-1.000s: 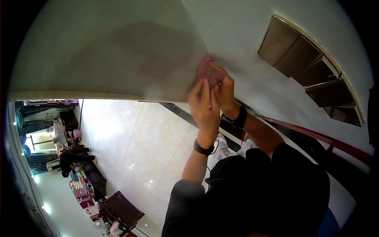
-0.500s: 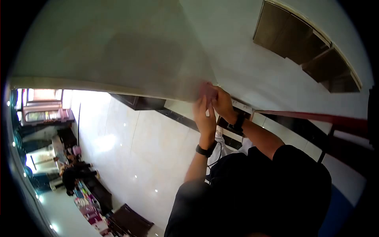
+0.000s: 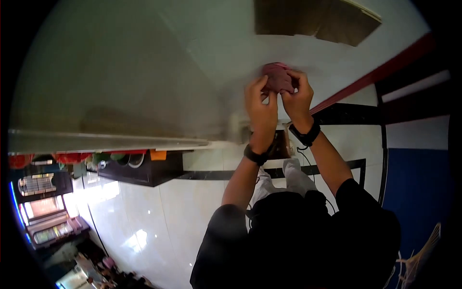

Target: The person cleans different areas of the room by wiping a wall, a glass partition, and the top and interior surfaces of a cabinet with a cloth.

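Pinching pink cloth [image 3: 278,78] between left fingers [image 3: 260,84], right fingers [image 3: 302,80]; dark cabinet [image 3: 163,169], contents hidden.

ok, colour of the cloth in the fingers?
Dusty pink cloth; shows best in the head view.

Left hand [image 3: 261,105] and right hand [image 3: 298,100] near each other, fingers [image 3: 301,78] in a pinch, arms [image 3: 332,156] outstretched.

The cloth [image 3: 277,79] looks matt and creased. The wall [image 3: 120,67] is smooth with a dull sheen; the floor tiles [image 3: 178,212] are glossy, throwing back bright highlights. The shirt [image 3: 298,236] and trousers [image 3: 294,179] are matt fabric.
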Available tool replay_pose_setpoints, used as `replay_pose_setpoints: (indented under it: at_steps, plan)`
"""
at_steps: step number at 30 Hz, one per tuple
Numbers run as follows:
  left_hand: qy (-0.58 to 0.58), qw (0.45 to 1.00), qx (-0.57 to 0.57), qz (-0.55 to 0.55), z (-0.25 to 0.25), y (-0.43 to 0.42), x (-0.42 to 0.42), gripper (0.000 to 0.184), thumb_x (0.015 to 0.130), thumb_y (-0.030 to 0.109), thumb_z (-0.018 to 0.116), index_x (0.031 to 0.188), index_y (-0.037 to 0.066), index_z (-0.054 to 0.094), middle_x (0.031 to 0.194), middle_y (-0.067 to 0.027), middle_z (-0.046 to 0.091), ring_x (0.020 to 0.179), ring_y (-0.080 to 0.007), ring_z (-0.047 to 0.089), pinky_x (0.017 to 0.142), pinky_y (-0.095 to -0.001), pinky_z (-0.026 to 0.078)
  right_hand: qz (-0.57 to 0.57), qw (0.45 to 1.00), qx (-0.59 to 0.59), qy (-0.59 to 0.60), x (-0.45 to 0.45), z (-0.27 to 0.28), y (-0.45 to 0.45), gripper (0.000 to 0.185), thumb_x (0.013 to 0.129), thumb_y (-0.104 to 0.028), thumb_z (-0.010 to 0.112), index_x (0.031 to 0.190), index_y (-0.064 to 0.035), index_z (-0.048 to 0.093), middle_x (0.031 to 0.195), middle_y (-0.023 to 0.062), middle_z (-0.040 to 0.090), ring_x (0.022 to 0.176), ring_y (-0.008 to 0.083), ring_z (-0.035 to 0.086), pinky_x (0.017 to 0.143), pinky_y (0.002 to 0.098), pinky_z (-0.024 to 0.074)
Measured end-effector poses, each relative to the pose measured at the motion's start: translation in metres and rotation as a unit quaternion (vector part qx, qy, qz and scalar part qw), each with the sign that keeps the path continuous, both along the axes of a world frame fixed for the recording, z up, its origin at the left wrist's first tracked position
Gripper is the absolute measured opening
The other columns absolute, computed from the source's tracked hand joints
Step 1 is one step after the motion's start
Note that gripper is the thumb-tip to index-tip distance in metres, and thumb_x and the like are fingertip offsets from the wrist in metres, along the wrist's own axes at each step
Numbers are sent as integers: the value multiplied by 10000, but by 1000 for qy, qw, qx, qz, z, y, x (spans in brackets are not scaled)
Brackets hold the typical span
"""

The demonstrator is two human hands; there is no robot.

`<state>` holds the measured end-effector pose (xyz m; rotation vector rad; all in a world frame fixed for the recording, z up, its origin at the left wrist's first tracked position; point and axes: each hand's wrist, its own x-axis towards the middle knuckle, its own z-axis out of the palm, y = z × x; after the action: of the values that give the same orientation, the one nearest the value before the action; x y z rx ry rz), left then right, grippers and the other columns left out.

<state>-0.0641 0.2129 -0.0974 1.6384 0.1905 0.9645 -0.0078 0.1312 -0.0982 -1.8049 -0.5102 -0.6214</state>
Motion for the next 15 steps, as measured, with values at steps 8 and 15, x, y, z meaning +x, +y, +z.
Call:
replay_pose_setpoints:
  at_steps: [8,15]
  plan:
    - [29,982,165,-93,-27,-62,29,295,795,-54,599,1067,51,641,1092,-116,582,1029,-294,575,813,-352,519,-137,988,-10,74,8,-65,-70,283,797,1,675,994,-18,473,889,166,665,779,286,671,653,356,519]
    - [117,982,126,-79,-90,-36,11,300,835,-20,570,1120,61,614,1162,-110,566,1063,-297,563,867,-381,495,-51,973,-69,213,-12,-89,-50,285,808,60,594,1050,-33,474,866,222,654,833,378,673,667,405,535]
